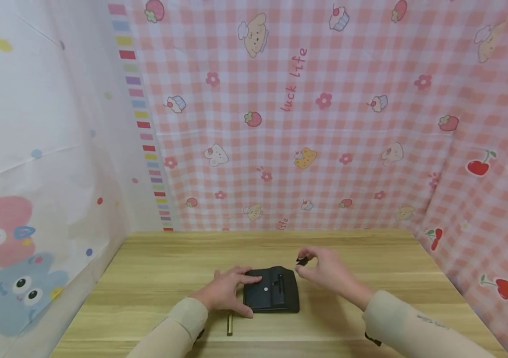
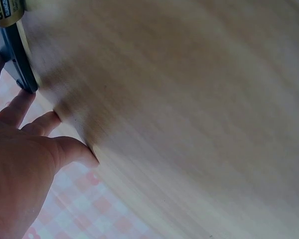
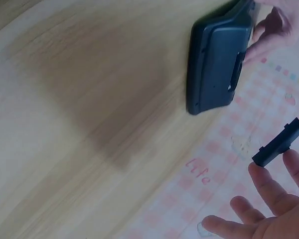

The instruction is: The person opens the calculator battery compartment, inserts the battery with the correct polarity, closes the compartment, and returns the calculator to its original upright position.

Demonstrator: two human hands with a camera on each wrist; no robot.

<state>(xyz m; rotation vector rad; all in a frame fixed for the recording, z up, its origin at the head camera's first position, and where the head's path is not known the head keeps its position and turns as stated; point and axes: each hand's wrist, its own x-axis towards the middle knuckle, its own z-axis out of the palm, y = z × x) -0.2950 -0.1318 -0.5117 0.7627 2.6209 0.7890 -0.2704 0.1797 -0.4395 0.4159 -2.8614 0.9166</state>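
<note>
A black calculator-like device (image 1: 257,297) lies back side up on the table, its narrow battery slot (image 1: 280,284) uncovered. My left hand (image 1: 223,292) rests on its left side with fingers spread, holding it against the table. Between thumb and fingertips my right hand (image 1: 327,271) pinches a small black battery cover (image 3: 276,143), raised just off the device's right edge. A gold battery (image 1: 230,324) lies on the wood below my left hand, near the thumb. In the left wrist view the printed battery (image 2: 9,11) shows at the top left corner.
The wooden table (image 1: 370,248) runs back to a pink checked cloth (image 1: 254,149) hanging behind it. More printed cloth (image 1: 48,149) hangs on the left, and cherry-printed cloth (image 1: 495,223) borders the right side.
</note>
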